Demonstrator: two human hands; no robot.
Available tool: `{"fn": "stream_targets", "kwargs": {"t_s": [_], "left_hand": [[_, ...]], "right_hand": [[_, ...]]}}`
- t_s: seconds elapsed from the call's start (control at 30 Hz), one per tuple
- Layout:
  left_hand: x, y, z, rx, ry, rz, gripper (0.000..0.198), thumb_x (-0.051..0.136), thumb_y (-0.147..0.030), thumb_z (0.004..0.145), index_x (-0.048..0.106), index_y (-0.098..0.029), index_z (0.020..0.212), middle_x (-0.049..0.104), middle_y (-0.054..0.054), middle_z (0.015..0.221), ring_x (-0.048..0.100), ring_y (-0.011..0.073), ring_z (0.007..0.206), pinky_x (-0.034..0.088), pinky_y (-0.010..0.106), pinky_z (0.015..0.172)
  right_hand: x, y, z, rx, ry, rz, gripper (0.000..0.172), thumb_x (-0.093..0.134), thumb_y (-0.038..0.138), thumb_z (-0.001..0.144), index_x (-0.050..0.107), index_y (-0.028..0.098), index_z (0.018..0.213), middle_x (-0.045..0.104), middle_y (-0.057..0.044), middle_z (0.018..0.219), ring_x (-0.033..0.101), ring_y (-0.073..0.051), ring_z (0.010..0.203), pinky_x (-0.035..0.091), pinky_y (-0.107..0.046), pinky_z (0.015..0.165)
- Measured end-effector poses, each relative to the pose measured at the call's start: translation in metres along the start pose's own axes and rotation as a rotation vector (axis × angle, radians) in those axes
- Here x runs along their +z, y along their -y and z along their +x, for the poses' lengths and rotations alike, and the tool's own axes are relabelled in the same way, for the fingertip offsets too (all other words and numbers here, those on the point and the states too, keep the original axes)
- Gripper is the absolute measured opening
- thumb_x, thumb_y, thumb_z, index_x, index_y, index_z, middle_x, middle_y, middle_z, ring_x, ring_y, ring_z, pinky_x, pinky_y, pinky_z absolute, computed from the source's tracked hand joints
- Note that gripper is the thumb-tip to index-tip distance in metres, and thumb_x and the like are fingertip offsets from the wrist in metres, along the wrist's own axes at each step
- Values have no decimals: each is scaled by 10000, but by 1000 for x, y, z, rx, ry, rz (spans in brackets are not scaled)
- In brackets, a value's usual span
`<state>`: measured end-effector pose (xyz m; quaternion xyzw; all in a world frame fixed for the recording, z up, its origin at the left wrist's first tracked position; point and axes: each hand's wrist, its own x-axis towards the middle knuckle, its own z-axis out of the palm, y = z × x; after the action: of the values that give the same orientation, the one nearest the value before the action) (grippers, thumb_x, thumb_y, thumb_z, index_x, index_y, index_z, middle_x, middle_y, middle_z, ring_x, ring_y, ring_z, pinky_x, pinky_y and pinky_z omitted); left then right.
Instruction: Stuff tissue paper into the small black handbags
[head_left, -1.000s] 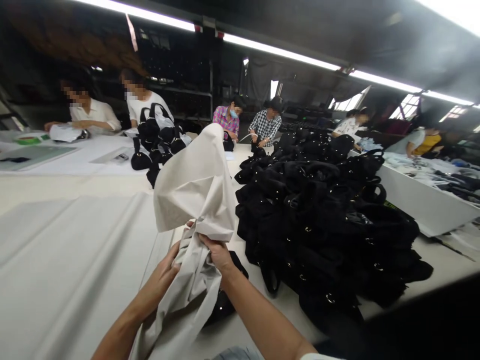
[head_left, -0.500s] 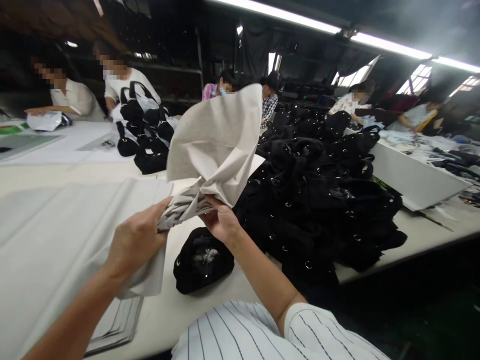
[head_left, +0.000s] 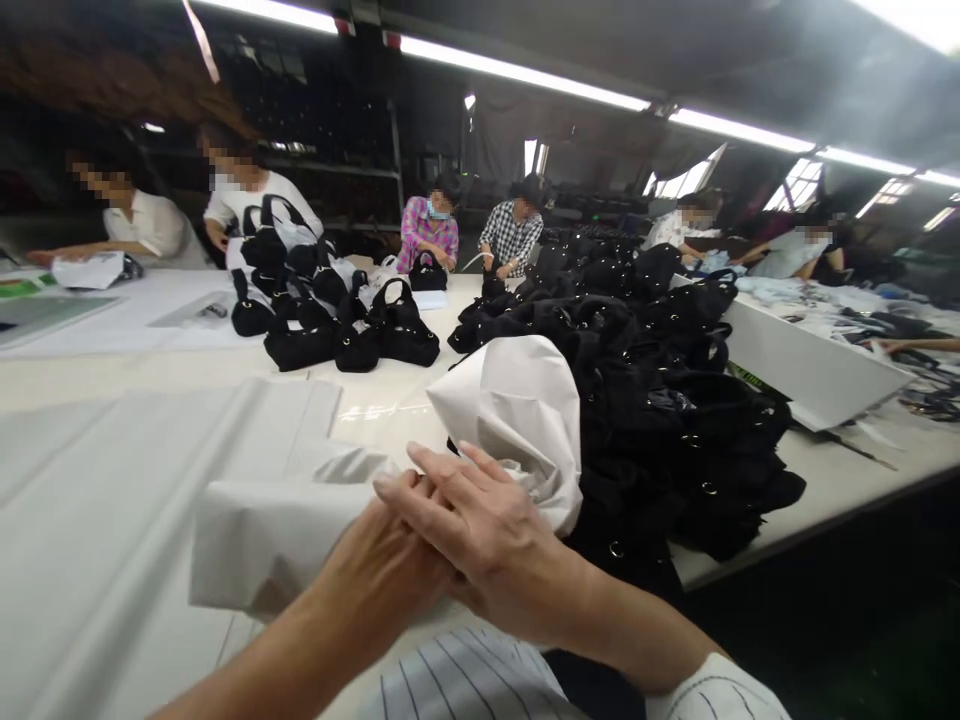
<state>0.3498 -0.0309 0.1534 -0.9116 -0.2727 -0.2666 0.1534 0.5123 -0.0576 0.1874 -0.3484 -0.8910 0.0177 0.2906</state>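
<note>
A crumpled off-white paper sheet point(head_left: 521, 415) is bunched in the middle, above the table. Its wide end fans out beyond my hands to the right, and another part point(head_left: 262, 535) sticks out to the left. My left hand point(head_left: 397, 550) is closed around the gathered middle, its fingers largely covered. Over it lies my right hand point(head_left: 487, 520), the fingers bent across the left hand and pressing on the bunched paper. Flat pale sheets point(head_left: 112, 500) are spread on the table left of my hands.
A large heap of black bags point(head_left: 645, 380) with metal rings fills the right side. More black bags point(head_left: 322, 340) stand farther back, left of centre. A white box point(head_left: 817, 350) sits behind the heap. Several people work across the table point(head_left: 375, 385).
My hands have come together lower down, right over left. The paper's fanned end has tipped down and right, bunching tighter. The black bag in front of me is now hidden.
</note>
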Motion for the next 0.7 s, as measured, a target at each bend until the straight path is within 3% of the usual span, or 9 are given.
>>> {"fn": "stream_targets", "kwargs": {"t_s": [0.1, 0.17, 0.27, 0.37, 0.43, 0.5, 0.57, 0.63, 0.7], "left_hand": [[-9, -26, 8, 132, -78, -52, 376, 420, -15, 835, 532, -87, 1187, 671, 114, 1077, 587, 233, 1037, 439, 367, 919], [4, -31, 3, 133, -73, -212, 316, 440, -62, 875, 528, -105, 1175, 669, 92, 1077, 585, 209, 1044, 440, 351, 947], [55, -36, -21, 39, 69, -339, 263, 431, -76, 882, 527, -125, 1121, 657, 79, 1013, 601, 205, 942, 475, 381, 905], [110, -47, -48, -19, 241, -241, 228, 423, -22, 810, 548, -114, 977, 631, 72, 838, 594, 219, 757, 517, 402, 744], [126, -53, -56, -53, 334, -214, 228, 443, -22, 779, 554, -102, 961, 626, 84, 826, 600, 237, 754, 527, 420, 726], [121, -52, -53, -114, 396, -267, 249, 483, -45, 773, 555, -94, 1006, 630, 98, 882, 607, 251, 818, 532, 442, 778], [103, -39, -47, -176, 396, -423, 298, 532, -68, 778, 552, -127, 1069, 624, 101, 1022, 600, 239, 939, 526, 409, 856], [83, -16, -48, -273, 295, -594, 337, 556, -98, 806, 548, -197, 1127, 577, 82, 1205, 563, 206, 1089, 504, 341, 928], [71, 10, -65, -459, 87, -646, 281, 523, -135, 857, 560, -236, 1117, 558, 60, 1250, 540, 176, 1149, 476, 311, 972]], "right_hand": [[-16, -1, -21, 85, 99, 5, 814, 674, 272, 837, 233, 267, 1521, 564, -123, 1334, 592, -251, 1118, 494, -393, 943], [-8, -6, -38, 172, 144, 54, 875, 707, 234, 798, 222, 272, 1525, 637, -109, 1203, 628, -245, 1028, 513, -369, 888], [30, -20, -63, 437, 246, 167, 1026, 783, 204, 690, 198, 271, 1531, 657, -105, 1151, 642, -268, 1006, 515, -391, 895], [71, -33, -79, 693, 346, 328, 1208, 845, 207, 564, 135, 240, 1541, 624, -122, 1237, 599, -304, 1119, 475, -443, 980], [89, -40, -83, 764, 354, 477, 1282, 856, 195, 519, 88, 230, 1545, 567, -134, 1332, 532, -306, 1224, 414, -456, 1056], [99, -48, -82, 773, 329, 667, 1283, 853, 188, 517, 86, 240, 1544, 516, -126, 1398, 477, -288, 1289, 367, -439, 1101], [104, -60, -82, 784, 302, 860, 1204, 854, 198, 532, 183, 239, 1531, 508, -111, 1410, 465, -277, 1301, 355, -421, 1112], [106, -74, -86, 849, 246, 1009, 1062, 843, 238, 582, 303, 223, 1497, 541, -105, 1378, 493, -281, 1273, 367, -430, 1100], [102, -89, -94, 944, 79, 1057, 889, 793, 277, 676, 380, 215, 1461, 571, -102, 1342, 518, -282, 1248, 378, -448, 1088]]}}
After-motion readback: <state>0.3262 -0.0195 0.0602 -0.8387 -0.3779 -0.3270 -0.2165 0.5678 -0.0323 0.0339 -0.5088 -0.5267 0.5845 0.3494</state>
